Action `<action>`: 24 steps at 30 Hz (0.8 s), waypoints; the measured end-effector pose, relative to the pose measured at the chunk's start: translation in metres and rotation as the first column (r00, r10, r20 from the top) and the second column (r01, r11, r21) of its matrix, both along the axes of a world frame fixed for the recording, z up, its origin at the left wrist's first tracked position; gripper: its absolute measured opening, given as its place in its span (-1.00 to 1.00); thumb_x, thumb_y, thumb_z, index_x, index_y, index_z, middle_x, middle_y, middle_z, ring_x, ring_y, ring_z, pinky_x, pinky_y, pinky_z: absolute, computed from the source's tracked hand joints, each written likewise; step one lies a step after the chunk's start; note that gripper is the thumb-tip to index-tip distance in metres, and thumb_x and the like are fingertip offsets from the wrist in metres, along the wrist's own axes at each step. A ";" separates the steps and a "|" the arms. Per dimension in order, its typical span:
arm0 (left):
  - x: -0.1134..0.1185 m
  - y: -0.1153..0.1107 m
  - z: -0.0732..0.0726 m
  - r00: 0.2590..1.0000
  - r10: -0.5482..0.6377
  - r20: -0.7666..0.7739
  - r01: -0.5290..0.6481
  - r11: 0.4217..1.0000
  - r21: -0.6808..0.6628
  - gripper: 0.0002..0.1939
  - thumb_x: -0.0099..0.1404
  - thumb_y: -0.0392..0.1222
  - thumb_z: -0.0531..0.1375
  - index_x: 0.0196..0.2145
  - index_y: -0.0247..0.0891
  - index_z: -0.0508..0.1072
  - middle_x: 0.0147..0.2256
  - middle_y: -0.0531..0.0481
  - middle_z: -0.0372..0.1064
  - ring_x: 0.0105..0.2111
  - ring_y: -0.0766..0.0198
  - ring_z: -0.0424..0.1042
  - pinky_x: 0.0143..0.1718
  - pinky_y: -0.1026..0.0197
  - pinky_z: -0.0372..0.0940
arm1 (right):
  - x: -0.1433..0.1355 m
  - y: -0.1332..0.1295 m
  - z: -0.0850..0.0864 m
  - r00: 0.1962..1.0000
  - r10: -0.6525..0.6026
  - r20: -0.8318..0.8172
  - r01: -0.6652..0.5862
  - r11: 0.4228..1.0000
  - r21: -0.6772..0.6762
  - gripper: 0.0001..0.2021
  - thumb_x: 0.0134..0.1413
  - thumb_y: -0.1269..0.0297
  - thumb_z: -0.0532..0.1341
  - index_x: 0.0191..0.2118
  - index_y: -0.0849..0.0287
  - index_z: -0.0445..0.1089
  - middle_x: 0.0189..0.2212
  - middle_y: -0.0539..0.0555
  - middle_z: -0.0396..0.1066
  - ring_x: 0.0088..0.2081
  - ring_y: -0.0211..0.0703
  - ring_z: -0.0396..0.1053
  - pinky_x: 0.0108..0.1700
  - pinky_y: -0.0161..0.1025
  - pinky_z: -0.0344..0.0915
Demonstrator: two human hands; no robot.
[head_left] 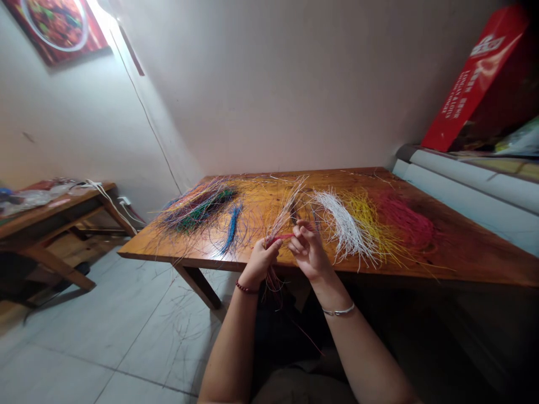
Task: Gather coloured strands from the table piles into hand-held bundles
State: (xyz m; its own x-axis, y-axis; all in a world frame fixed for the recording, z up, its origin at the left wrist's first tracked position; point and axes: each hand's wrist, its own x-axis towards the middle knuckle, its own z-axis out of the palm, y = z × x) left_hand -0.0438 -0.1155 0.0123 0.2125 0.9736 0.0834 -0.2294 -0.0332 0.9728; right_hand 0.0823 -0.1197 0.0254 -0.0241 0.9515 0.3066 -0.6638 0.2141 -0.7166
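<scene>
My left hand (264, 258) is closed around a bundle of thin pinkish wires (288, 205), whose upper ends fan out over the table and whose lower ends hang below its front edge. A red strand (285, 237) runs sideways from that bundle to my right hand (309, 249). The fingers of my right hand are bent and pinch the strand near its end. To the right lie a white wire bundle (347, 227), a yellow bundle (366, 221) and a pinkish-red bundle (406, 221). A small blue bundle (231, 230) rests left of my hands.
Mixed wires with a green bundle (206, 210) cover the left part of the wooden table (252, 193). A red box (475, 78) stands on the right above pale rolls (475, 185). A second wooden table (54, 207) is at far left. Loose strands lie on the tiled floor (138, 336).
</scene>
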 end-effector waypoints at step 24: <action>0.000 0.000 0.000 0.994 -0.016 -0.111 0.025 0.997 0.072 -0.67 0.06 0.00 0.23 -0.51 -0.36 0.30 -0.67 0.18 -0.04 -0.67 0.53 -0.10 -0.67 0.37 -0.20 | -0.029 0.005 -0.010 0.902 -0.431 0.031 0.432 0.902 0.000 -0.68 -0.09 0.10 0.27 -0.21 0.14 0.31 -0.58 -0.11 0.14 -0.64 -0.46 0.00 -0.65 -0.45 -0.04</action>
